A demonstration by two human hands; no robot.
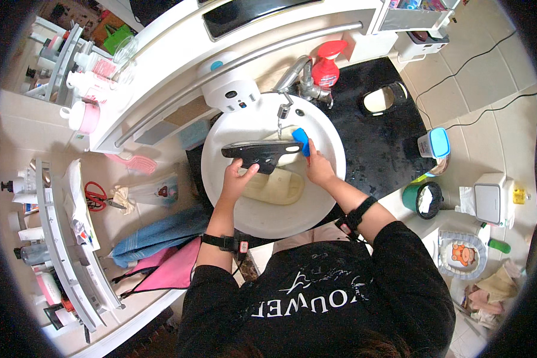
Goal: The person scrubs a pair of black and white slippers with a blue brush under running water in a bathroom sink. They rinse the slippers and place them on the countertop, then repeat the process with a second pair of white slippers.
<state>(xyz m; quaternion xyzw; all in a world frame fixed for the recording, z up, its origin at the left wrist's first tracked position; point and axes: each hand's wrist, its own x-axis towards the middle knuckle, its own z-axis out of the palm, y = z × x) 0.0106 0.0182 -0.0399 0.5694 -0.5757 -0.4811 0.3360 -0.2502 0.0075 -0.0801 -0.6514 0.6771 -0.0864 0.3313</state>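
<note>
Over the white washbasin [268, 221], my left hand [237, 176] grips a black clog-like shoe [250, 154], tilted on its side. My right hand [320, 168] holds a blue scrubbing brush [300, 138] against the shoe's right end; its bristles cannot be made out. Below the shoe, a cream slipper or insole [279, 188] lies in the basin, partly covered by my left hand and the shoe. Another cream piece [286, 133] shows behind the shoe. A thin stream of water [279, 127] falls from the swivel spout [284, 109] of the metal faucet [311, 87].
On the black countertop [362, 147] stand a red pump bottle [327, 65], a black shoe with cream insole [382, 99] and a blue-lidded tub [435, 142]. A white dispenser [232, 91] overhangs the basin's back left. A metal rail [241, 71] runs behind. Blue and pink towels hang left.
</note>
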